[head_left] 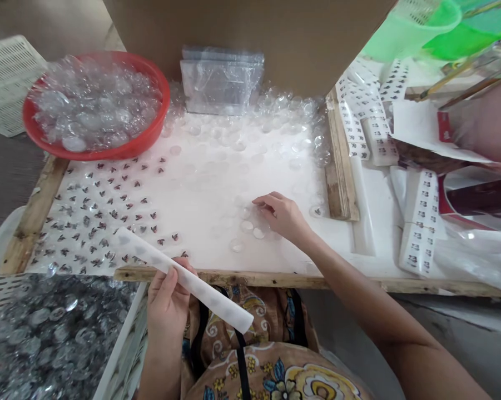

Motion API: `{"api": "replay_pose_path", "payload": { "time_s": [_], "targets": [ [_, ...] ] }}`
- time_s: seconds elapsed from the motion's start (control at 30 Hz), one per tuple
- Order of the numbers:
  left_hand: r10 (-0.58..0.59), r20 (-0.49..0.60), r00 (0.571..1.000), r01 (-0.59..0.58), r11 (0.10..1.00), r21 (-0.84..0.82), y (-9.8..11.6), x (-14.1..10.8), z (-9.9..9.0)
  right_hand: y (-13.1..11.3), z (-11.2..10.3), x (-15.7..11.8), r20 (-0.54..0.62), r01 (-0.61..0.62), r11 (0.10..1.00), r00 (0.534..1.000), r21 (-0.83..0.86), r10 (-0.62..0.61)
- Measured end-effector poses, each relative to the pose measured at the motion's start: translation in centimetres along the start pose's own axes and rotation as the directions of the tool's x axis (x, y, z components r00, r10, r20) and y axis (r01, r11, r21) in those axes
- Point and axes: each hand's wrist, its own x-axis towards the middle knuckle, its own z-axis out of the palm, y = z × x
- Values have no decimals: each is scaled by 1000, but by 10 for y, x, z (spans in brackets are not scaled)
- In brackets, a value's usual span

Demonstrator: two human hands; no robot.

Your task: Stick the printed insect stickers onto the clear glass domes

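Observation:
My left hand (169, 297) is closed around a long white sticker strip (211, 295), held at a slant over the table's front edge. Faint dark prints show through the strip's far end. Over the white tabletop, my right hand (281, 214) has its thumb and fingers drawn together in a pinch; whatever is between the fingertips is too small to make out. Just below those fingers lie several loose clear round discs (247, 225). To the left, many clear discs with small dark printed motifs (113, 214) are spread across the table.
A red basin (160, 119) heaped with clear discs stands at the back left. Behind the table rises a cardboard box (250, 28), with a clear plastic case (221, 83) against it. Wooden strips (340, 189) edge the work area. More sticker strips (419, 222) lie right; a crate of discs (58, 333) sits lower left.

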Motion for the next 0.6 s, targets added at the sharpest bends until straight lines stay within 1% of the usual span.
{"api": "replay_pose_path", "payload": {
  "time_s": [0.07,0.13,0.2,0.23,0.33,0.43,0.5,0.6],
  "targets": [
    [-8,-39,999,8,1000,-4,-3,-5,-5,2,-4,5,-30,-25,999,999,20,26],
    [-18,-63,998,18,1000,-7,-6,-9,-8,4,-7,9,-100,-38,999,994,17,40],
    [-35,-79,996,35,999,-9,-9,-12,-10,8,-9,11,-173,-11,1000,985,-20,8],
    [-42,-84,996,42,999,-10,-10,-13,-11,9,-9,11,-188,14,999,982,-48,-23],
    [-38,-79,996,37,999,-11,-12,-16,-13,15,-7,4,-150,95,988,982,-122,-113],
    [-25,-69,997,25,1000,-7,-13,-17,-13,21,-7,-9,-126,143,979,979,-147,-161],
    [-35,-74,997,35,999,-9,-13,-19,-11,23,-11,-18,-141,143,980,977,-141,-163],
    [-56,-84,995,55,998,-12,-14,-23,-4,23,-18,-25,-179,87,985,977,-151,-113]
  ]
}}
